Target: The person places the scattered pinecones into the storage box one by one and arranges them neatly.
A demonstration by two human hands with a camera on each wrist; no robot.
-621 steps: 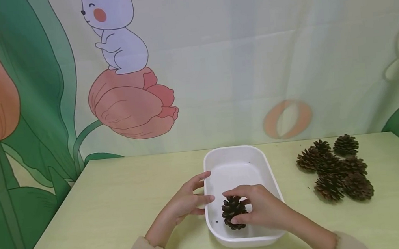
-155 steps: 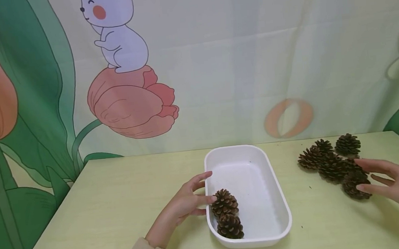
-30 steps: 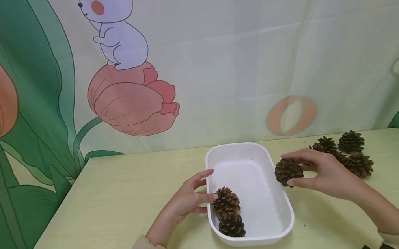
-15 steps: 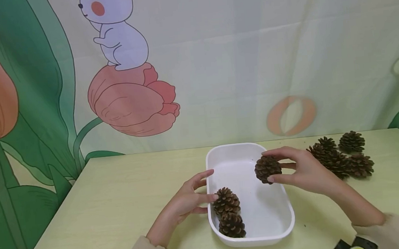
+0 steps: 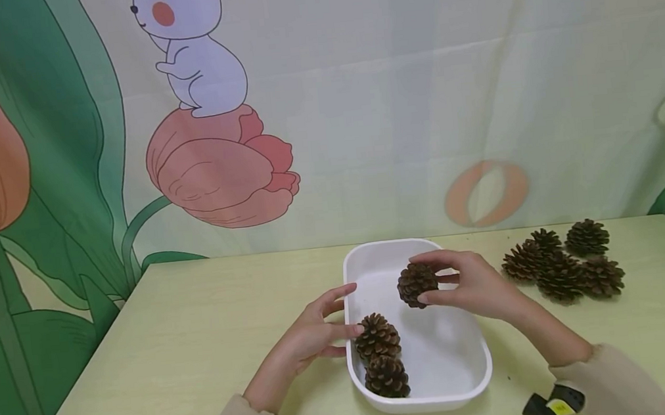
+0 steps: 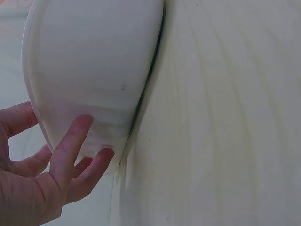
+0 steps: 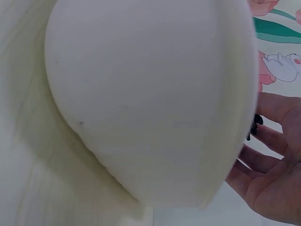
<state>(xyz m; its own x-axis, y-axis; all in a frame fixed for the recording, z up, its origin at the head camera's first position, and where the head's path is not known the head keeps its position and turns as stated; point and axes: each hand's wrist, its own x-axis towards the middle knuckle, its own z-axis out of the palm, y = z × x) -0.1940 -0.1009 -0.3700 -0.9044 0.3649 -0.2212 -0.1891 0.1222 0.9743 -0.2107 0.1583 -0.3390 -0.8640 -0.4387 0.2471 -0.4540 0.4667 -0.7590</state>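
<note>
In the head view a white plastic tub [image 5: 440,356] stands on the table. My left hand [image 5: 315,331] grips its left rim, thumb lapping over the edge; in the left wrist view, fingers [image 6: 70,146] lie against the outer wall. My right hand [image 5: 472,284] pinches a brown pine cone [image 5: 416,284] between thumb and fingers, above the tub's interior. Two pine cones, one [image 5: 377,335] behind the other [image 5: 386,375], lie inside along the left wall. From the right wrist view, the tub's side [image 7: 141,94] hides most of the held cone.
Several more pine cones [image 5: 559,276] are clustered at the table's back right, one [image 5: 587,237] slightly apart. Behind the pale yellow table [image 5: 202,350] hangs a printed cloth [image 5: 348,114] with flowers and a white animal. Small dark specks dot the table right of the tub.
My right hand took a pine cone from the right-hand cluster and carried it left, over the tub's rim. Earlier, the tub gained a second cone. My left hand has stayed on the rim.
</note>
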